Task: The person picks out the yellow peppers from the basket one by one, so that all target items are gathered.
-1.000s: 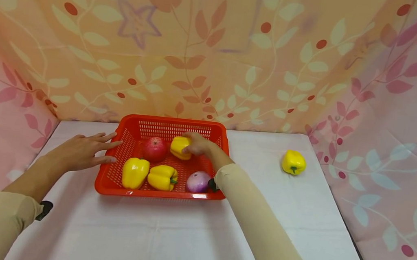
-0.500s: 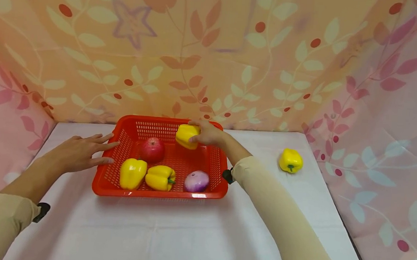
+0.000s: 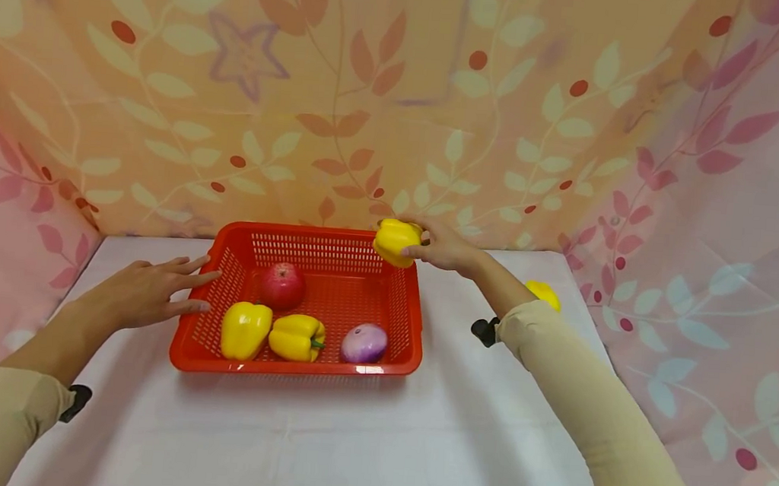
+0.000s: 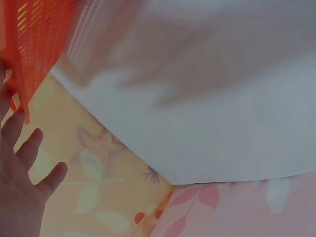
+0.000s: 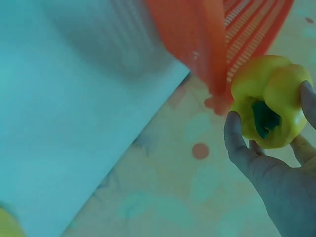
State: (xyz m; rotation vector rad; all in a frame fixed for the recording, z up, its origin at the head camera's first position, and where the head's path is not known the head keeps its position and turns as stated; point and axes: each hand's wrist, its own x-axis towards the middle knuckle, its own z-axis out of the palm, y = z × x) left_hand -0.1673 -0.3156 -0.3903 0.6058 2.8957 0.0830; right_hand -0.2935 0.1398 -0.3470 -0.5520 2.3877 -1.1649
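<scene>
My right hand (image 3: 447,247) grips a yellow bell pepper (image 3: 395,242) over the back right corner of the red basket (image 3: 416,337). In the right wrist view the fingertips and thumb pinch the same pepper (image 5: 269,98), its green stem facing the camera. At the basket's left rim my left hand (image 3: 141,292) is spread with straight fingers, the fingertips right at the edge; the left wrist view shows the fingers beside the basket wall (image 4: 37,44). Inside the basket lie a red pomegranate (image 3: 282,286), two yellow bell peppers, one upright (image 3: 245,331) and one on its side (image 3: 296,337), and a purple onion (image 3: 364,343).
Another yellow bell pepper (image 3: 543,293) sits on the white tablecloth (image 3: 319,436) at the right, partly hidden by my right sleeve (image 3: 578,380). Floral curtains (image 3: 345,102) hang behind the table and along both sides.
My right hand has lifted the yellow bell pepper from the basket's middle and carried it right, over the back right corner. My left hand has stayed at the left rim.
</scene>
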